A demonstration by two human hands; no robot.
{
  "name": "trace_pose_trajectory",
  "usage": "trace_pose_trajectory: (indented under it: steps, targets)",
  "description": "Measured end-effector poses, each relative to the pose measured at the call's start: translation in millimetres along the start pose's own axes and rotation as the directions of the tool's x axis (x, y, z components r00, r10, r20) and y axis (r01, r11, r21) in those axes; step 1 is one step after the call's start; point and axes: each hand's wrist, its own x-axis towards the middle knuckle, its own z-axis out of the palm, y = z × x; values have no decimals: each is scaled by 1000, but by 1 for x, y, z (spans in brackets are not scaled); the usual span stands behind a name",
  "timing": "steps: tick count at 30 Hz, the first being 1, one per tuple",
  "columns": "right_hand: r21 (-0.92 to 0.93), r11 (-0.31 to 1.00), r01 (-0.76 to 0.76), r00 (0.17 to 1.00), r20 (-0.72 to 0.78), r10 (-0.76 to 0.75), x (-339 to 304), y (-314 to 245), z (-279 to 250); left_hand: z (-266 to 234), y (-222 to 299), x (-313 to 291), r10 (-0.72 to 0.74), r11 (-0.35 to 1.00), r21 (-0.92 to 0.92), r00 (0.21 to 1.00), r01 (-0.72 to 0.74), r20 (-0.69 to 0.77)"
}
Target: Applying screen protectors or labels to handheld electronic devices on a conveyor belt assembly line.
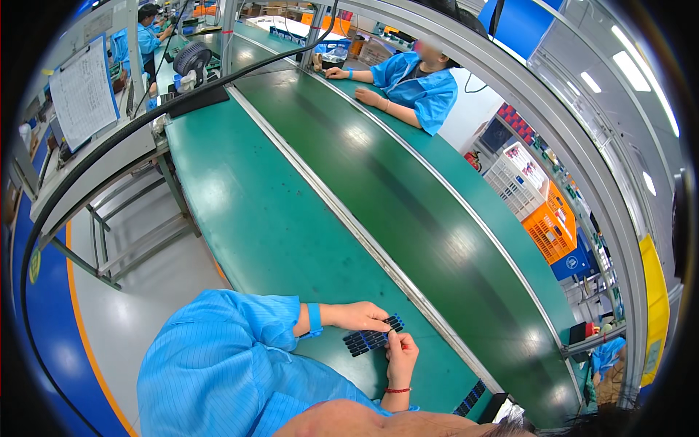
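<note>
My left hand (362,316), with a blue strap on its wrist, grips the upper edge of a small dark panel of narrow strips with blue parts (366,340), which looks like a circuit board panel. My right hand (401,355), a red bracelet at its wrist, pinches the same panel at its right end. Both hands hold it just above the green worktop (291,240); whether it touches the surface I cannot tell. A similar dark panel (470,398) lies to the right of my right hand, near the metal rail.
A green conveyor belt (408,197) runs beyond the metal rail (364,251). Across it a person in blue (419,87) rests both arms on the far edge. Crates (547,227) stand at the right, and a clipboard with paper (81,95) hangs at the left. A black cable (145,120) crosses the view.
</note>
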Motion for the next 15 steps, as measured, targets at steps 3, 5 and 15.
trace_pose_trajectory:
  steps: [3, 5, 15]
  targets:
    - [-7, 1000, 22, 1000, -6, -22, 0, 1, 1, 1, -2, 1, 6, 1000, 22, 1000, -6, -8]
    - [-6, 1000, 20, 1000, -6, -21, 0, 1, 1, 1, -2, 1, 14, 1000, 20, 1000, -13, -13]
    - [11, 1000, -3, 1000, 2, 3, 0, 1, -1, 1, -1, 1, 32, 997, 64, 999, -31, -14]
